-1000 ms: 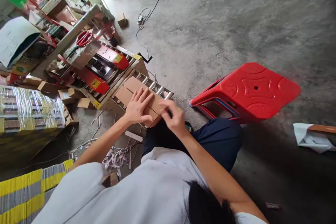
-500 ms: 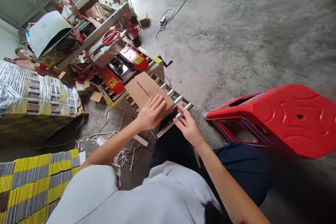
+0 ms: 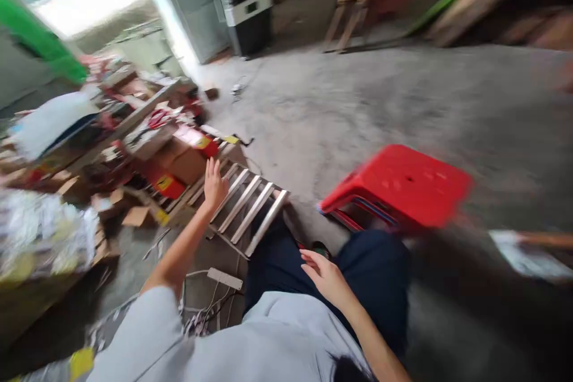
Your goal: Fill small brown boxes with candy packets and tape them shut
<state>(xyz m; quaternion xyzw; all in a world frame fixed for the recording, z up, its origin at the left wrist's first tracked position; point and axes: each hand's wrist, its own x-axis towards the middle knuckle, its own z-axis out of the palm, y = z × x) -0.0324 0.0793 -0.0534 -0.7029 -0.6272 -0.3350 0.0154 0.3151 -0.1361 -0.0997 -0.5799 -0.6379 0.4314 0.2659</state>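
Note:
My left hand (image 3: 215, 186) is raised over the roller conveyor (image 3: 248, 206), fingers stretched and pointing toward the machine. Just beyond its fingertips a cardboard box (image 3: 187, 162) sits in the machine between the two red side units (image 3: 169, 185). Whether the fingertips still touch the box I cannot tell. Over my lap hovers my right hand (image 3: 323, 273), its fingers loosely extended and nothing in them. The rollers nearest me are bare metal.
Right of my knees stands a stack of red plastic stools (image 3: 398, 185). A white power strip (image 3: 225, 279) with cables lies on the floor at left. Wrapped stacks (image 3: 40, 239) stand at far left, and an air cooler (image 3: 248, 6) at the back.
The cardboard box has moved off the near rollers into the machine. My left hand has gone forward after it, and my right hand has drawn back from the conveyor. The view has swung up and right.

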